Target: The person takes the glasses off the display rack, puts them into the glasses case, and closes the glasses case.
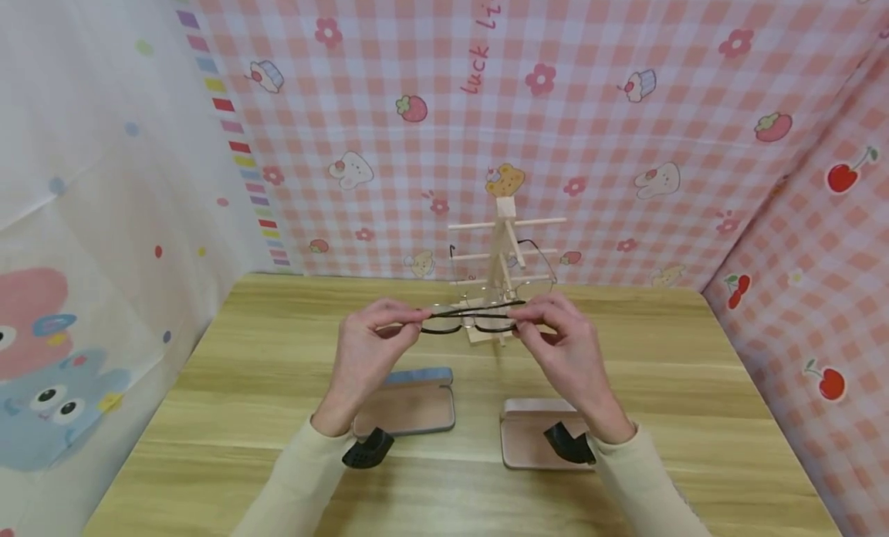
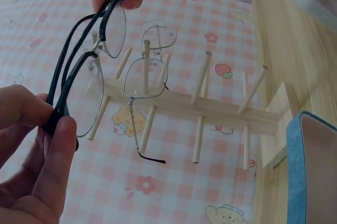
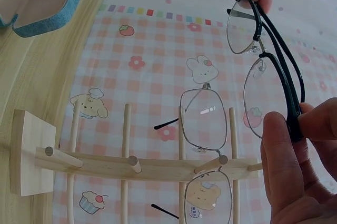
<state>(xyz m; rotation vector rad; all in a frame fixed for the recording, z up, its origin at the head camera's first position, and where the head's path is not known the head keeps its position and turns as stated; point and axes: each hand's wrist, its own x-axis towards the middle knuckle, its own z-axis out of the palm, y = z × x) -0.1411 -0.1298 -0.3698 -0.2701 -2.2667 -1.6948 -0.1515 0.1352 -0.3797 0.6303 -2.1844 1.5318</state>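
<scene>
- The black-rimmed glasses (image 1: 469, 315) are held up above the table (image 1: 257, 367), on the near side of the wooden rack (image 1: 498, 267).
- Their long axis runs from side to side, roughly level, spanning the gap between the two hands.
- Both arms of the glasses are folded, lying lengthwise along the front; in the head view they cross as thin dark lines.
- In the head view the dark rims curve along the edge nearer the person.
- The left hand (image 1: 364, 352) pinches one end between thumb and fingers, at the corner of the frame.
- The right hand (image 1: 572, 352) pinches the opposite end in the same way.
- Both forearms, in pale sleeves (image 1: 299, 475), reach forward and slant inward, so the fingertips face each other across the frame.
- A black mount (image 1: 368, 449) sits at the left wrist, with another at the right.
- Thin-rimmed glasses (image 3: 204, 121) sit on the rack's pegs, apart from the held pair.
- An open blue case (image 1: 418, 377) lies on the table below the left hand.
- An open pale pink case (image 1: 517, 406) lies below the right hand, partly hidden by the wrist.
</scene>
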